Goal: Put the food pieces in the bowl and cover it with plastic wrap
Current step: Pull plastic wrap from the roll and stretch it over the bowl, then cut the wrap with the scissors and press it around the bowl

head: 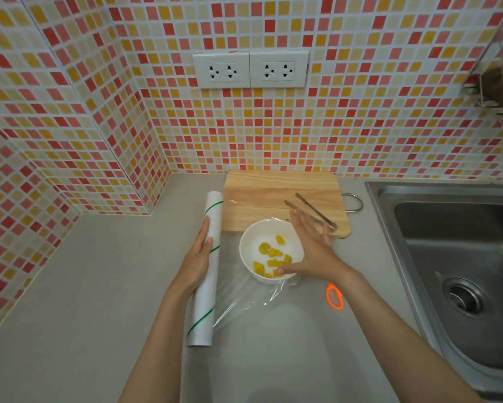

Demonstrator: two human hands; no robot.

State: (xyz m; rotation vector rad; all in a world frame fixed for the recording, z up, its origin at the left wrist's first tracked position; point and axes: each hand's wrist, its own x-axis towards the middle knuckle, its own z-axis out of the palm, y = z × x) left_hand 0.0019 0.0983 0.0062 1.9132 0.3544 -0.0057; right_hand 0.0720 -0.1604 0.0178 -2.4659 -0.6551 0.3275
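Item 1. Bowl (248, 245): white, round, upright on the grey desk (99, 286), its far rim just at the near edge of the cutting board. Contents: yellow food pieces (270, 257), several, loosely scattered over the bottom.

Item 2. Plastic wrap (256, 301): clear sheet drawn off the roll toward the right, lying over the bowl and crinkled on the desk just in front of it; a far edge reaches onto the board.

Item 3. Wrap roll (208, 266): white tube with thin green stripes, lying on the desk left of the bowl, long axis running away from the person.

Item 4. Left hand (196, 260): forearm extended forward, palm laid flat along the roll's left side, fingers straight and pressed together, thumb over the tube's top.

Item 5. Right hand (311, 248): palm down over the bowl's right rim, fingers spread and pointing away, thumb stretched left across the near rim on the film. Nothing pinched.

Item 6. Cutting board (273, 193): pale wood, against the tiled wall, metal handle on its right end.

Item 7. Tongs (308, 209): metal, lying on the board's right half, partly behind the right fingers.

Item 8. Orange loop (334, 296): on the desk right of the wrap; identity cannot be told.

Item 9. Sink (448, 242): steel, far right.
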